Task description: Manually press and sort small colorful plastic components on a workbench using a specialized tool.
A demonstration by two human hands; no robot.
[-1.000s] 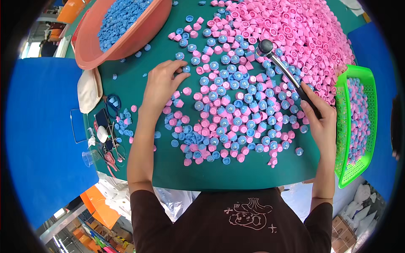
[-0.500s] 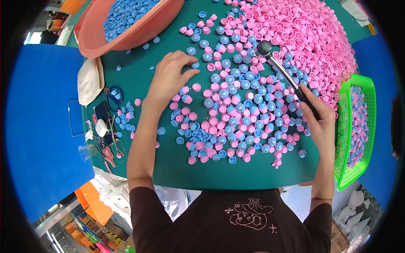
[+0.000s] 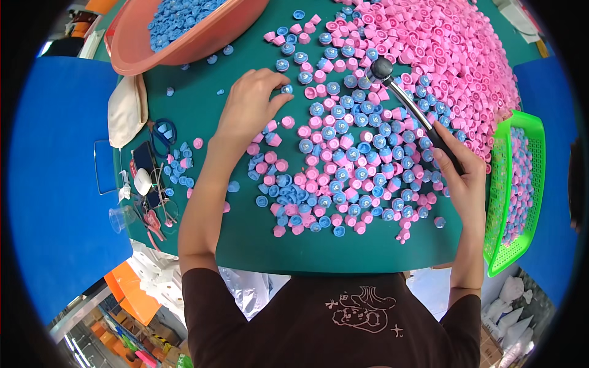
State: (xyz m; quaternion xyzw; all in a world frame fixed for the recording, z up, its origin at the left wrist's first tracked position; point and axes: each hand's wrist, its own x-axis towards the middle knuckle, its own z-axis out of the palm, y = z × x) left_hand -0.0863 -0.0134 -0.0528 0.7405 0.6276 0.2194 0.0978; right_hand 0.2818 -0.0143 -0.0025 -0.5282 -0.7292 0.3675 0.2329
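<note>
My left hand [image 3: 251,105] is closed, thumb and forefinger pinching a small blue cupcake-shaped piece [image 3: 286,89] with a pale mark on top. In my right hand [image 3: 464,173] is the black grip of a hammer [image 3: 412,105] with a silver shaft. Its round black-and-silver head [image 3: 381,69] hovers over the scattered pieces, right of my left hand. Many pink cups [image 3: 305,131] lie around, several of them topped with blue caps [image 3: 316,109]. Loose blue caps [image 3: 288,193] are clustered close to the table's front.
A large heap of pink cups [image 3: 454,55] covers the far right. The salmon basin [image 3: 202,49] at far left holds blue caps. A green basket [image 3: 500,202] of pieces stands at right. Scissors [image 3: 164,138], a white cloth pouch [image 3: 127,113] and pliers [image 3: 153,224] lie along the left edge.
The blue piece in my left fingers has turned so that its marked top now shows. The hammer head has shifted very slightly left. The whole view has moved a little.
</note>
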